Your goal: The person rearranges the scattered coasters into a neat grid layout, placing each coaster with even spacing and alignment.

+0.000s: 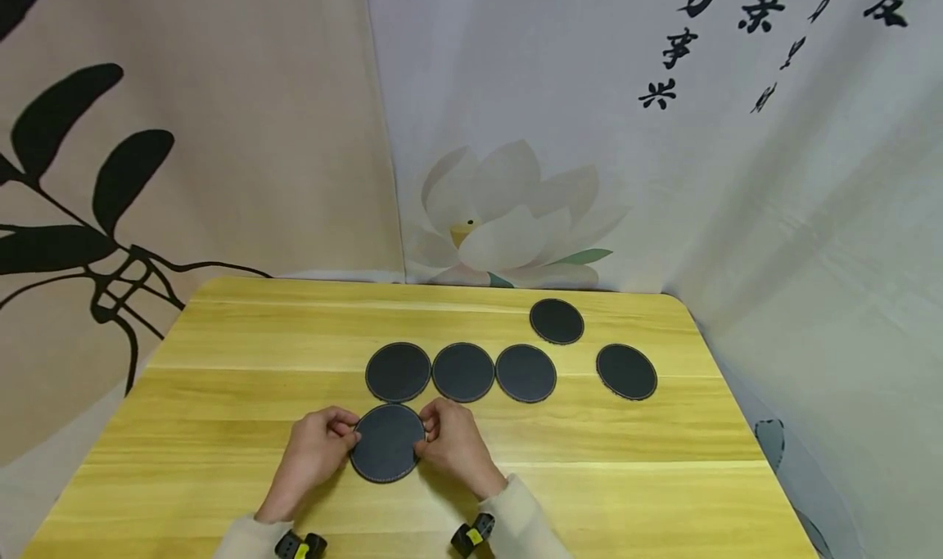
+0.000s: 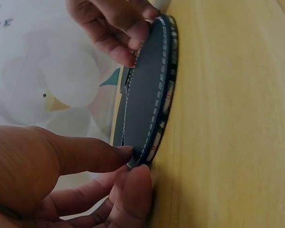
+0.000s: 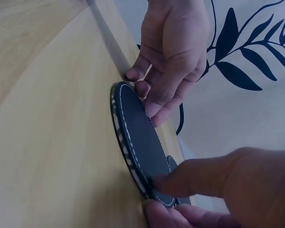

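Note:
A round black coaster (image 1: 388, 444) with pale stitching round its rim is held between both hands near the front of the table. My left hand (image 1: 318, 453) pinches its left edge, thumb on top and fingers beneath. On the opposite edge, my right hand (image 1: 458, 446) pinches it the same way. Seen in the left wrist view, the coaster (image 2: 149, 80) has a patterned edge or underside and is lifted slightly at the near side. Just behind it lies another black coaster (image 1: 398, 372), touching or almost touching it in the head view.
Two more coasters, a middle one (image 1: 463, 372) and a right one (image 1: 526, 373), continue the row. Apart from them lie a back coaster (image 1: 557, 322) and a far-right coaster (image 1: 626, 371). The wooden table (image 1: 663, 493) ends against a printed curtain (image 1: 295, 133).

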